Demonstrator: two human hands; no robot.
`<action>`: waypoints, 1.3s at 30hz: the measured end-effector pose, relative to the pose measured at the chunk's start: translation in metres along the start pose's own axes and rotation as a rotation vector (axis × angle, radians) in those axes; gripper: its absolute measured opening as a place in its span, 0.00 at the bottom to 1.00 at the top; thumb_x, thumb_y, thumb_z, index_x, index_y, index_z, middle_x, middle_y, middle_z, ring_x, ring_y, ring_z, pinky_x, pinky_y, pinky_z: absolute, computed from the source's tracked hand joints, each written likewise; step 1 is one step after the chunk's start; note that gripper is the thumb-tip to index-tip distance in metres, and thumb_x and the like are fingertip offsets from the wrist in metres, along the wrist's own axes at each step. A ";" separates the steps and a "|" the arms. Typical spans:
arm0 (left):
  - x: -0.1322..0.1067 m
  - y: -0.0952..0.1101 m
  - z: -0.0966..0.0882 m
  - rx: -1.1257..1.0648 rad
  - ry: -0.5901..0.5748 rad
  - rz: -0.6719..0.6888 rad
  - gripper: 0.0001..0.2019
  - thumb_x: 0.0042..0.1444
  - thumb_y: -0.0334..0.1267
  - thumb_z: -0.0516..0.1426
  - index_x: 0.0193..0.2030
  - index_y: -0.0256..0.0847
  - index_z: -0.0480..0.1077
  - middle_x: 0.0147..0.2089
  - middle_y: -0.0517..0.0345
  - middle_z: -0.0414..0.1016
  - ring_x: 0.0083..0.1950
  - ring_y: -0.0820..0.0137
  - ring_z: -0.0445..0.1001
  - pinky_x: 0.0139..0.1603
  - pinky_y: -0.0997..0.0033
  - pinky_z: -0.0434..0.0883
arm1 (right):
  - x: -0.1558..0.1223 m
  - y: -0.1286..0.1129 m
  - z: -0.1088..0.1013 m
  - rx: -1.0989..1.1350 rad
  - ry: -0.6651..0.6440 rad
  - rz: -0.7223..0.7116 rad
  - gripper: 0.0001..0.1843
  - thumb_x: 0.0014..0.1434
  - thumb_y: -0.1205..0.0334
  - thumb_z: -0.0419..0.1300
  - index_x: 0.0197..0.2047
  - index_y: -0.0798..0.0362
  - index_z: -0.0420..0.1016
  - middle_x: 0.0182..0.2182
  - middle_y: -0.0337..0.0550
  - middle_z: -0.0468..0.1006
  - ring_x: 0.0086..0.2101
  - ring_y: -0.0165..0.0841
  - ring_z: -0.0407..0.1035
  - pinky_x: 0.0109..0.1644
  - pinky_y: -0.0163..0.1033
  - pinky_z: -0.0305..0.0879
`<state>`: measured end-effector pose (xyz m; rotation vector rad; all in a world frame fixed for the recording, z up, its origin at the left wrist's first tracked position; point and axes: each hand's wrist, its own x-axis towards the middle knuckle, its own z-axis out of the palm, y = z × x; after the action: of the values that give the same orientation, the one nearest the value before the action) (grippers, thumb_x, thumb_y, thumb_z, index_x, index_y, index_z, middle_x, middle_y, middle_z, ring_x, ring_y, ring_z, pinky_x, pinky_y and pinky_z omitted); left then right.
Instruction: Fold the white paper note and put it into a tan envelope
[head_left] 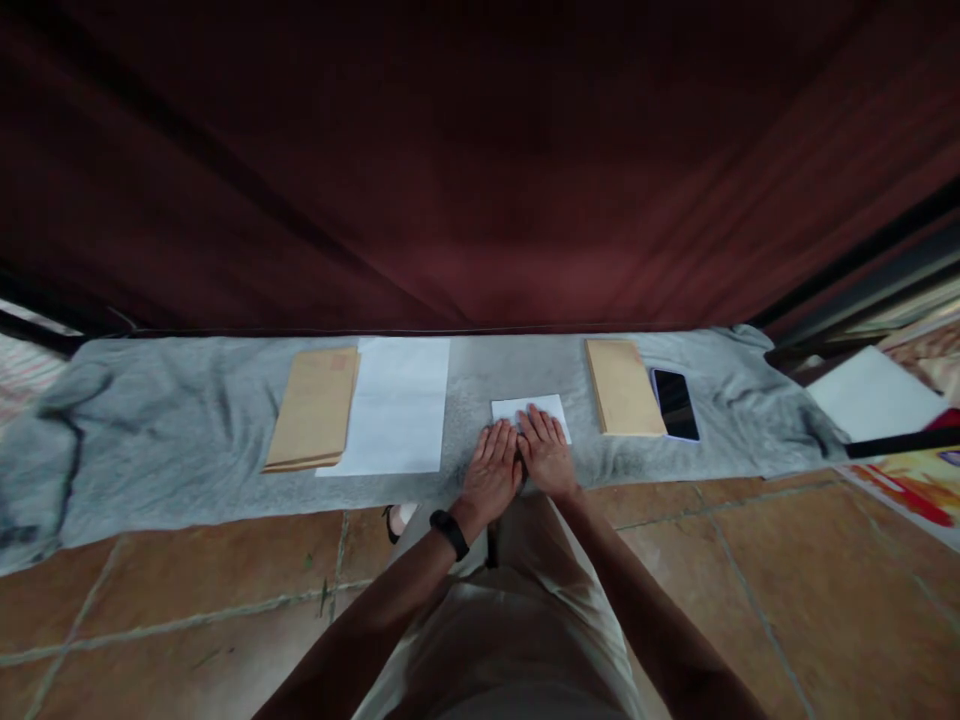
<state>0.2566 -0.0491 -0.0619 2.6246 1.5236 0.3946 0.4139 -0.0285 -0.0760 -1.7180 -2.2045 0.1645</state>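
My left hand (491,474) and my right hand (546,452) lie flat side by side, fingers stretched out, pressing on a small folded white paper (525,407) on a grey cloth (187,440). The near part of the paper is hidden under my hands. A black band sits on my left wrist. To the left lie a stack of white sheets (397,405) and a stack of brown envelopes (313,408). To the right lie a second pile of brown envelopes (622,386) and a black phone (675,404).
The grey cloth covers a low ledge in front of a dark red curtain (480,160). Brown floor tiles (187,590) lie below. At the far right are a white board (874,392), a black bar and a colourful printed sheet (915,485).
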 end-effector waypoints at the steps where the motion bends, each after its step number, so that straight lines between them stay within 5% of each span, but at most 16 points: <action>1: 0.005 -0.002 0.002 0.001 0.008 -0.012 0.29 0.68 0.37 0.45 0.73 0.26 0.53 0.76 0.38 0.54 0.78 0.58 0.49 0.77 0.48 0.50 | 0.000 -0.001 0.001 -0.016 0.006 0.001 0.28 0.73 0.57 0.46 0.72 0.54 0.59 0.72 0.53 0.57 0.70 0.46 0.51 0.72 0.58 0.49; 8: 0.031 -0.017 0.006 0.043 -0.047 -0.060 0.30 0.69 0.41 0.44 0.73 0.25 0.53 0.77 0.38 0.51 0.78 0.57 0.46 0.77 0.49 0.48 | 0.001 0.003 0.004 -0.115 0.061 0.066 0.27 0.74 0.56 0.47 0.72 0.52 0.61 0.72 0.52 0.58 0.69 0.44 0.54 0.71 0.53 0.50; 23: 0.023 -0.034 0.005 0.012 -0.004 -0.070 0.30 0.71 0.42 0.43 0.74 0.26 0.51 0.76 0.39 0.53 0.78 0.59 0.48 0.76 0.52 0.52 | -0.014 0.046 -0.011 -0.226 0.078 0.189 0.28 0.73 0.56 0.47 0.73 0.54 0.59 0.71 0.53 0.59 0.68 0.47 0.57 0.71 0.54 0.49; 28: 0.023 -0.034 0.004 0.014 -0.012 -0.070 0.30 0.71 0.41 0.43 0.74 0.26 0.52 0.76 0.40 0.54 0.78 0.58 0.49 0.76 0.52 0.52 | -0.006 0.025 -0.014 -0.161 0.103 0.196 0.28 0.73 0.59 0.45 0.73 0.56 0.58 0.70 0.52 0.60 0.68 0.46 0.56 0.71 0.56 0.48; 34: 0.024 -0.037 0.006 0.011 -0.033 -0.058 0.29 0.70 0.38 0.42 0.73 0.23 0.54 0.75 0.37 0.54 0.78 0.57 0.49 0.76 0.51 0.52 | 0.024 -0.020 -0.001 -0.012 0.004 -0.025 0.27 0.74 0.56 0.43 0.71 0.53 0.62 0.70 0.46 0.63 0.68 0.40 0.56 0.73 0.51 0.50; 39: 0.023 -0.037 0.008 0.011 -0.013 -0.057 0.29 0.70 0.39 0.43 0.73 0.25 0.53 0.76 0.38 0.53 0.78 0.57 0.48 0.76 0.51 0.52 | 0.025 -0.005 0.005 -0.049 0.014 -0.012 0.26 0.74 0.56 0.45 0.70 0.53 0.64 0.70 0.48 0.61 0.68 0.41 0.56 0.72 0.52 0.50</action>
<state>0.2383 -0.0097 -0.0729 2.5802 1.5970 0.3644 0.4022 -0.0049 -0.0742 -1.7261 -2.2257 0.0967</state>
